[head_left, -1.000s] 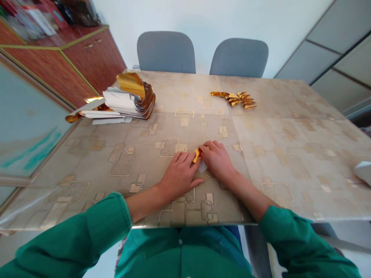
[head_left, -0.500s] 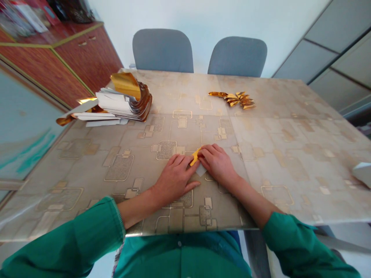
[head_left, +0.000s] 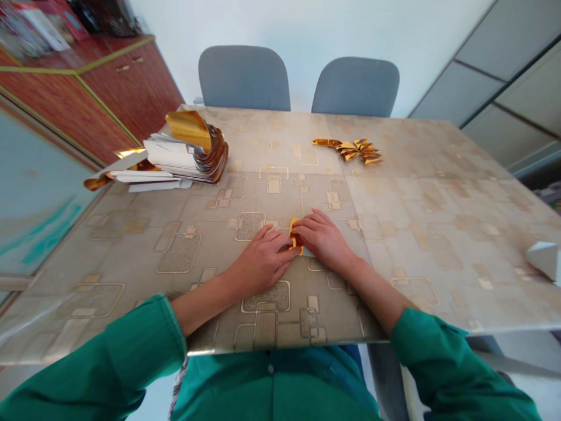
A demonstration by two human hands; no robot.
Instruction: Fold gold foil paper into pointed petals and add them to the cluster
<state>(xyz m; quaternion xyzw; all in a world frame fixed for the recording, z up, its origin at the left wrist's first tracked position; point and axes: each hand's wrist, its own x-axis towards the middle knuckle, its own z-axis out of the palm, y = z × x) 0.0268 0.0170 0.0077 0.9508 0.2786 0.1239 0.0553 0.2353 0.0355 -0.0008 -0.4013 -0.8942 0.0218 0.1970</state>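
A small piece of gold paper (head_left: 294,223) with a pale underside lies on the table between my hands, partly folded. My left hand (head_left: 262,260) has its thumb and fingertips closed on the paper's left edge. From the other side, my right hand (head_left: 325,241) bends its fingers over the paper and holds it down. My fingers cover much of the sheet, so its full shape is hidden. Farther off on the table sits a group of folded gold paper pieces (head_left: 358,151), some fanned out and one long and narrow.
A thick stack of gold and white paper sheets (head_left: 175,155) stands at the table's back left. The patterned tablecloth (head_left: 416,234) covers the table. Two grey chairs (head_left: 244,79) stand behind it. A white object (head_left: 546,260) rests at the right edge. A wooden cabinet (head_left: 131,88) is at left.
The gold paper has turned more upright in my hands and a fold shows along its left side. My left thumb has come in to the paper's near edge.
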